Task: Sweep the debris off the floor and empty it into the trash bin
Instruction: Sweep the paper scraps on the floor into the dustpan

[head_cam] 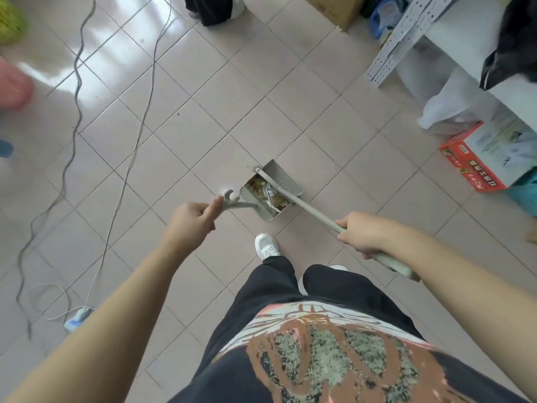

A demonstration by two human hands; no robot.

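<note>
Left hand [190, 221]: I see it gripping the fork-ended handle [232, 203] beside the dustpan [279, 173].
Right hand [361, 234]: wrapped round the long pole [308, 209].
Debris [258, 183]: inside the dustpan, on the tiled floor [203, 126].

Open tiles ahead; cables [76, 82] trail left, shelf [406, 33], boxes [488, 158] crowd right.

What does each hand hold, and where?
Left hand grips the dustpan handle near its clip end; right hand grips the long pole near its upper end.
</note>
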